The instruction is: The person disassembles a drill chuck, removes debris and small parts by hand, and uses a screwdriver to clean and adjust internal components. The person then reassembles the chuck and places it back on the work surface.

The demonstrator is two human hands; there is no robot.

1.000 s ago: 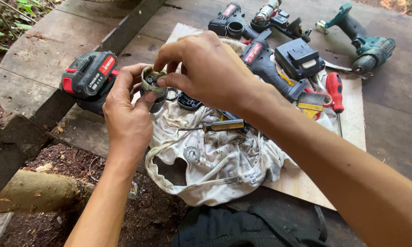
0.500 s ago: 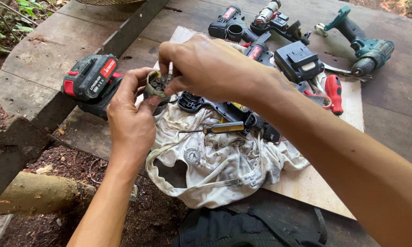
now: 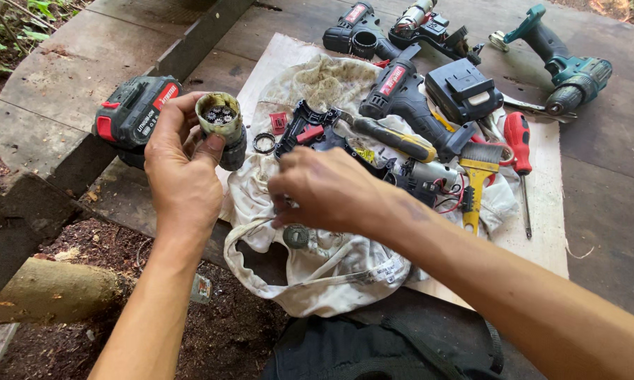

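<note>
My left hand (image 3: pixel 183 165) holds a greasy cylindrical gearbox housing (image 3: pixel 222 129) upright, its open end showing small metal gears inside. My right hand (image 3: pixel 327 193) hovers low over a dirty white cloth (image 3: pixel 310 267), fingers curled down at a small round metal gear (image 3: pixel 296 236) lying on the cloth; whether the fingers grip anything is hidden. A metal ring (image 3: pixel 264 143) lies on the cloth beside the housing. A dismantled black and red drill body (image 3: pixel 313 134) lies just beyond my right hand.
A red and black battery pack (image 3: pixel 130 112) sits left of the housing. On the board lie a yellow-handled screwdriver (image 3: pixel 394 139), a yellow brush (image 3: pixel 477 176), a red screwdriver (image 3: pixel 519 141), a black battery (image 3: pixel 463 90), several drills (image 3: pixel 394 88) and a teal drill (image 3: pixel 566 67). Dirt lies below.
My right hand left the housing and dropped down to the cloth. The left hand kept holding the housing, whose open end is now uncovered.
</note>
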